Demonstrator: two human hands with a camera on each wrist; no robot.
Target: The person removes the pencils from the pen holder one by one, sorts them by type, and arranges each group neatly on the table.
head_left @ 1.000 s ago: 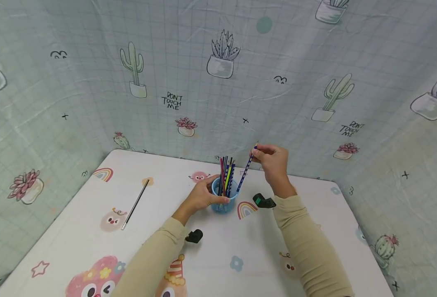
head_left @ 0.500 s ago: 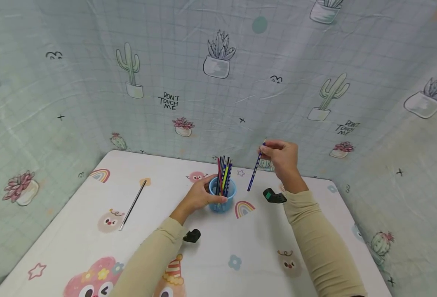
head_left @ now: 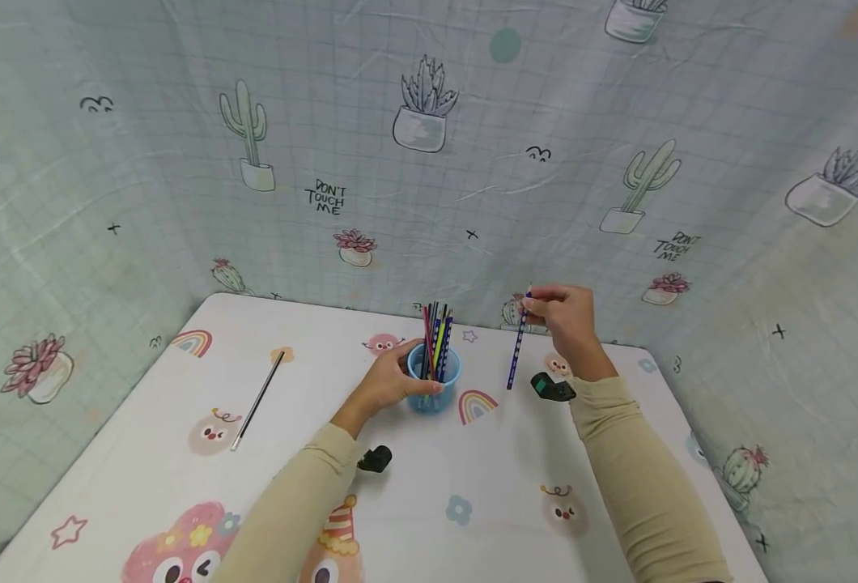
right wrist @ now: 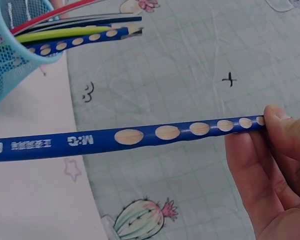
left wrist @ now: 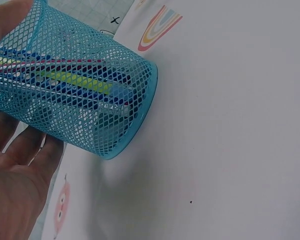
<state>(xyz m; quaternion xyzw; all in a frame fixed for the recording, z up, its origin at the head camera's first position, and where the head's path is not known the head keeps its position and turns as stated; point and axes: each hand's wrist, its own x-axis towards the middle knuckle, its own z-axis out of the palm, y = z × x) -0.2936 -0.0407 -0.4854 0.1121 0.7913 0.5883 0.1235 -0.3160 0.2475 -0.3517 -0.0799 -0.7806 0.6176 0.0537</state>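
My left hand grips a light-blue mesh pencil cup, thumb on the near side and fingers around the other side. Several pencils stand in the cup; blue, dark, red and yellow-green ones show. Away to the right, my right hand pinches a blue pencil between thumb and fingers near its sharpened end. That pencil hangs steeply, tip up, with its lower end over the table. Pale oval hollows and white lettering run along its blue barrel in the right wrist view.
A slender black stick with a pale lower end lies on the left of the white printed table. Cloth walls with cactus drawings rise behind and on both sides. Small dark devices sit at the wrists.
My right hand has drawn the blue pencil away from the cup to the right, then lowered slightly. My left hand keeps its grip on the cup. The head view has shifted a little.
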